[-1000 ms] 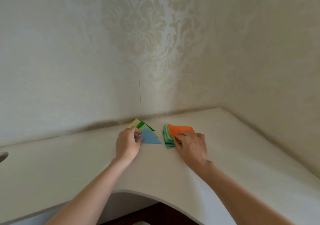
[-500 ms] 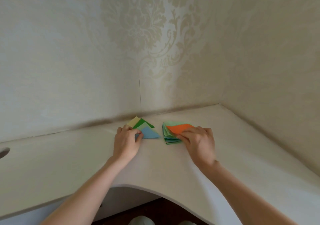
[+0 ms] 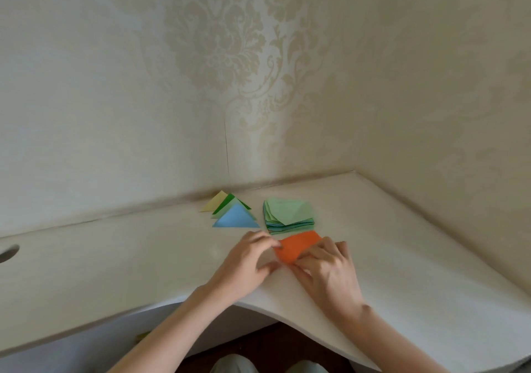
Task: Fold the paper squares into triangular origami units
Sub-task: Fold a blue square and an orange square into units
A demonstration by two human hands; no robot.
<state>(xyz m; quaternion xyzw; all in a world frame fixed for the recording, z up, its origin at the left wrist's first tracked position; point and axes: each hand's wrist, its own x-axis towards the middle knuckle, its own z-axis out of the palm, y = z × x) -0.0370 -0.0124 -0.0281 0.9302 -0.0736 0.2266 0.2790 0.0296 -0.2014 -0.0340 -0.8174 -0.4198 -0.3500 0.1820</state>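
An orange paper square (image 3: 296, 246) lies on the white desk (image 3: 143, 257) just in front of the stack of paper squares (image 3: 288, 215), whose top sheet is light green. My left hand (image 3: 247, 263) pinches the orange sheet's left corner. My right hand (image 3: 327, 269) grips its near right edge, fingers curled over the paper. Behind and to the left lie folded triangles: a blue one (image 3: 236, 217) on top, green ones and a pale yellow one (image 3: 214, 202) beneath.
The desk sits in a wallpapered corner, walls close behind and to the right. A round cable hole (image 3: 8, 253) is at the far left. The desk's front edge curves inward above my knees (image 3: 232, 364).
My right hand has pulled the orange sheet off the stack toward me. My left hand has let go of the blue triangle and come over to the orange sheet.
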